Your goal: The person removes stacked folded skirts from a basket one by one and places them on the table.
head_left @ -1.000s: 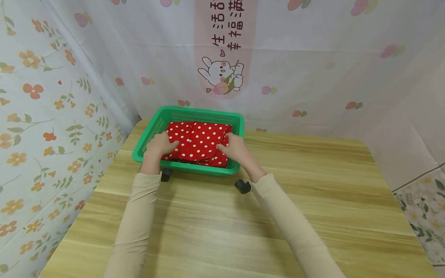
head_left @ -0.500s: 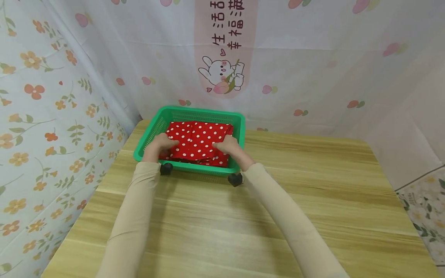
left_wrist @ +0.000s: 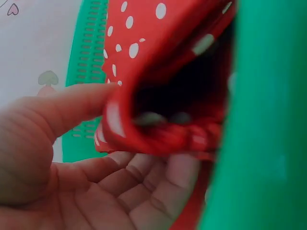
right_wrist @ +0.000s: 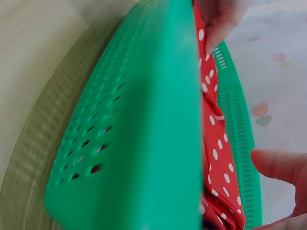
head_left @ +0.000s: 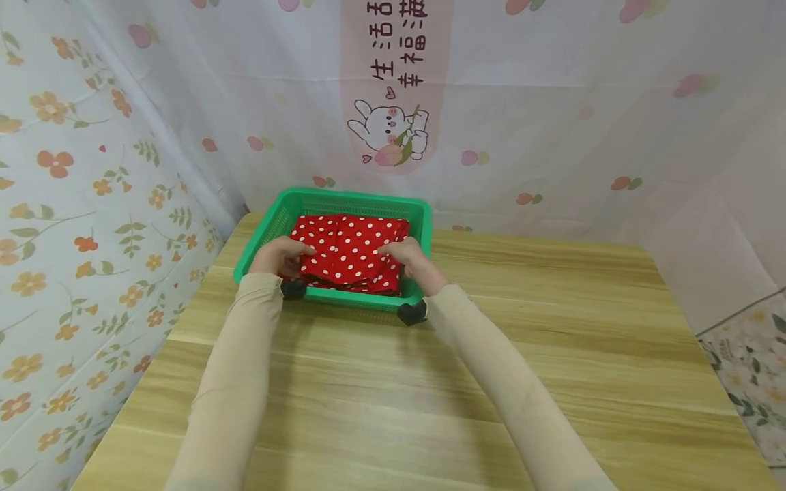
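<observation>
Here's the red cloth (head_left: 353, 249), soft, white-dotted, folded thick, lying inside a slotted green plastic basket (head_left: 356, 196); left hand (head_left: 276, 256) pinching one rolled edge, right hand (head_left: 415, 260) opposite, thumb straight and apart; streaky wood-grain table (head_left: 393, 416) below.

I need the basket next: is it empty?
No, red polka-dot cloth lies inside the green basket, pinched by the left hand.
</observation>
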### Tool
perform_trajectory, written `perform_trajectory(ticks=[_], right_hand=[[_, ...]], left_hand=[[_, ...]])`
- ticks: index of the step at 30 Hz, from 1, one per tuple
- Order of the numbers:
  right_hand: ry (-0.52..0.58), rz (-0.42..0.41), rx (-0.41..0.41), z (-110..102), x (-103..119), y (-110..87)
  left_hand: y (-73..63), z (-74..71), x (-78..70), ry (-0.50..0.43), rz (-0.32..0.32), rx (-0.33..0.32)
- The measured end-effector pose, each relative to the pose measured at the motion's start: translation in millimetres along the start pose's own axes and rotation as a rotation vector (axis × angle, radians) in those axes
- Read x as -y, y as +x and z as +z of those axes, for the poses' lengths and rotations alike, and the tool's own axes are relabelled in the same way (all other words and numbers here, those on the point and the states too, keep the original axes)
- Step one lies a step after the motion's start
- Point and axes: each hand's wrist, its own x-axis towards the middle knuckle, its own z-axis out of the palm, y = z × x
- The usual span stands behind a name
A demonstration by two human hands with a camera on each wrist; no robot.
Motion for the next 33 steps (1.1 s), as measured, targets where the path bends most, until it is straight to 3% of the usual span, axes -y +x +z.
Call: perform_trajectory(ticks=[4,8,15,19,25,30,33], right_hand=[[0.06,-0.003,-0.006,-1.0,1.2,-0.1],[0.063,0.013,-0.01,0.3,1.8,2.3],[-0.012,-0.012,-0.004,5.6,3.2,4.6],[-0.007,-0.013,-0.001,8.1,4.5,4.5],[-0.022,-0.048,-0.021,6.8,7.9,7.5],[0.011,-0.074,0.023,-0.2,17.9,2.2],[0.032,-0.075,0.04,-4.2,26.0,-3.7]], left_hand=[[7.6,0.4,-1.9,-0.09,-0.009,0.02],[7.8,-1.5,-4.1,-0.07,-0.011,0.028],[7.8,-6.0,-6.8,-0.176,-0.002,0.159],[6.8,-6.4,-8.3,-0.169,0.024,0.168],[2.1,-9.9,-13.8,-0.147,0.09,0.129],[-8.1,-16.7,-23.2,-0.094,0.159,0.115],[-13.7,-20.3,-28.8,-0.109,0.182,0.132]])
